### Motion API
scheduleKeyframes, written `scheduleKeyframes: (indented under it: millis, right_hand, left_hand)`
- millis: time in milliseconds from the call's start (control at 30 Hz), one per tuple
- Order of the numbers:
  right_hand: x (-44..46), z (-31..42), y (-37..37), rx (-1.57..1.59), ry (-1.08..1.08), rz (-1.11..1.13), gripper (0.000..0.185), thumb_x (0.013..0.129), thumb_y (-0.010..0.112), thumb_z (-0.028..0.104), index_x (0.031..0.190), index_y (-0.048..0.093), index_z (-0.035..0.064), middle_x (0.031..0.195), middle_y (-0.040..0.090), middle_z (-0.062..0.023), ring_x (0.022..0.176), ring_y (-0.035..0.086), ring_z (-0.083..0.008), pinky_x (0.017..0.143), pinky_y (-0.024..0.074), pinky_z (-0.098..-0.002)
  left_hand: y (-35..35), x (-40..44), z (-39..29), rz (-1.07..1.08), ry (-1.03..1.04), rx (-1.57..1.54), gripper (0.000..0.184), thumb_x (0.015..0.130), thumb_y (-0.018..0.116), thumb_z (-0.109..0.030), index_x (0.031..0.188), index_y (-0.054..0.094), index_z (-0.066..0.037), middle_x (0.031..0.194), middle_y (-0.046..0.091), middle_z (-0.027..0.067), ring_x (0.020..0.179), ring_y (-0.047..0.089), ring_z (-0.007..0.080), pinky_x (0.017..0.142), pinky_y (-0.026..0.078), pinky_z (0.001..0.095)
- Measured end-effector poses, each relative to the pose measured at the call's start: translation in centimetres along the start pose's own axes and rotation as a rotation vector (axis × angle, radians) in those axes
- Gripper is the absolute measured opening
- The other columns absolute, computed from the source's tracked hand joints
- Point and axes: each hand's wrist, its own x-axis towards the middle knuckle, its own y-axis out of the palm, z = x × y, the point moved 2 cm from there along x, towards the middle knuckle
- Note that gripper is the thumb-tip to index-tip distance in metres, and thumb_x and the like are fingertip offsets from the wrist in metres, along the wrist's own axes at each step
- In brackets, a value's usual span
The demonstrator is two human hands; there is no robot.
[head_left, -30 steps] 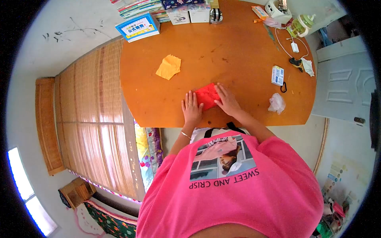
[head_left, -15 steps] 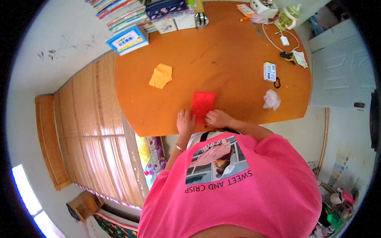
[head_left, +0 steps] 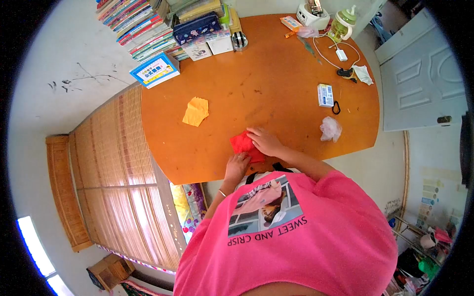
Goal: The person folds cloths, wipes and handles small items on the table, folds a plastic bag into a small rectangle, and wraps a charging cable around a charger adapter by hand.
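A small red sheet (head_left: pixel 240 143) lies on the table near its front edge, turned at a slant and partly covered by both hands. Whether it is paper or thin cloth I cannot tell. My left hand (head_left: pixel 237 166) grips its near left side with the fingers bent in. Over its right part, my right hand (head_left: pixel 265 142) is closed on the sheet, its fingertips at the far edge. Farther off to the left, apart from both hands, rests a crumpled orange-yellow sheet (head_left: pixel 196 111).
The brown table (head_left: pixel 286 89) holds stacked books (head_left: pixel 143 34), a desk calendar (head_left: pixel 155 70) and a pencil case (head_left: pixel 197 28) at the back left. To the right are a small box (head_left: pixel 325 95), a crumpled plastic bag (head_left: pixel 331 129), a white cable (head_left: pixel 341 55) and a green bottle (head_left: pixel 341 25).
The red sheet has turned to a slant and shows less of its surface. My right hand has moved from its near right corner up to its far edge. The camera view has shifted slightly.
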Motion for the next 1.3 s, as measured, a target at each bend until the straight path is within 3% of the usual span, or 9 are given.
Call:
scheduleKeyframes:
  millis: [100,200,267,433,533,600,700,1000,1300]
  right_hand:
    - [-0.3,-1.8,1.4,-0.235,-0.093,0.274,0.026,0.083,0.050,0.012,0.106,0.056,0.0019,0.124,0.046,-0.0145,0.112,0.045,-0.0315,0.095,0.0366,-0.0386]
    - [-0.9,-0.6,-1.0,-0.075,-0.097,0.223,0.031,0.082,0.053,0.017,0.108,0.055,0.0008,0.127,0.044,-0.0152,0.113,0.044,-0.0320,0.095,0.0364,-0.0384]
    - [-2.0,-0.2,-2.1,0.279,0.026,0.513,0.037,0.079,0.057,0.021,0.110,0.055,0.0002,0.123,0.048,-0.0159,0.111,0.046,-0.0313,0.094,0.0375,-0.0378]
    - [-3.8,-1.5,-0.8,0.112,-0.047,0.397,0.038,0.080,0.060,0.030,0.105,0.057,0.0012,0.111,0.056,-0.0150,0.105,0.051,-0.0306,0.087,0.0411,-0.0396]
    - [-3.0,-2.5,0.4,0.226,0.044,0.475,0.030,0.080,0.059,0.027,0.100,0.059,0.0035,0.104,0.059,-0.0157,0.097,0.054,-0.0332,0.082,0.0425,-0.0409]
    - [-2.4,-3.0,0.6,0.237,0.290,0.414,0.027,0.082,0.058,0.027,0.096,0.059,0.0038,0.094,0.061,-0.0178,0.087,0.056,-0.0354,0.075,0.0436,-0.0420]
    - [-2.1,-3.8,1.5,0.262,0.357,0.291,0.030,0.085,0.054,0.029,0.095,0.057,0.0015,0.084,0.060,-0.0204,0.078,0.057,-0.0374,0.070,0.0443,-0.0439]
    - [0.6,-4.0,1.9,0.125,0.450,0.300,0.032,0.087,0.047,0.032,0.082,0.055,0.0007,0.080,0.058,-0.0231,0.076,0.056,-0.0392,0.066,0.0433,-0.0462]
    - [0.7,-3.3,2.8,0.062,0.545,0.170,0.032,0.087,0.048,0.033,0.080,0.054,0.0020,0.074,0.059,-0.0214,0.070,0.057,-0.0395,0.061,0.0437,-0.0473]
  left_hand:
    - [1.5,0.0,0.9,0.150,-0.029,-0.037,0.019,0.073,0.057,-0.015,0.090,0.060,-0.007,0.101,0.056,0.0092,0.086,0.057,0.0290,0.071,0.046,0.0403]
    - [0.8,0.6,0.8,0.188,-0.149,-0.162,0.018,0.076,0.057,-0.017,0.089,0.060,-0.005,0.097,0.058,0.0124,0.084,0.057,0.0312,0.070,0.047,0.0412]
    - [0.1,1.3,1.2,0.194,-0.183,-0.277,0.018,0.079,0.055,-0.017,0.089,0.061,-0.003,0.095,0.059,0.0140,0.085,0.056,0.0316,0.071,0.046,0.0407]
    - [0.0,2.1,2.8,0.138,-0.213,-0.475,0.023,0.082,0.056,-0.021,0.089,0.062,-0.001,0.089,0.061,0.0168,0.082,0.058,0.0325,0.071,0.047,0.0388]
    - [-0.3,1.9,3.1,0.159,-0.335,-0.510,0.028,0.080,0.059,-0.027,0.093,0.063,-0.002,0.084,0.063,0.0175,0.076,0.061,0.0310,0.068,0.048,0.0372]
    - [-0.2,1.5,3.5,0.108,-0.445,-0.583,0.031,0.080,0.061,-0.031,0.093,0.062,-0.003,0.074,0.062,0.0180,0.068,0.062,0.0300,0.063,0.047,0.0377]
    - [2.3,0.7,5.1,-0.021,-0.637,-0.765,0.031,0.082,0.059,-0.031,0.094,0.062,-0.002,0.071,0.061,0.0182,0.064,0.061,0.0289,0.060,0.046,0.0382]
    - [3.1,2.2,5.3,-0.191,-0.730,-0.404,0.040,0.089,0.045,-0.038,0.085,0.060,-0.001,0.074,0.061,0.0226,0.069,0.059,0.0403,0.061,0.046,0.0453]
    - [3.1,3.7,4.7,-0.080,-0.854,-0.146,0.037,0.089,0.044,-0.037,0.090,0.059,-0.004,0.075,0.061,0.0224,0.068,0.060,0.0379,0.059,0.048,0.0465]
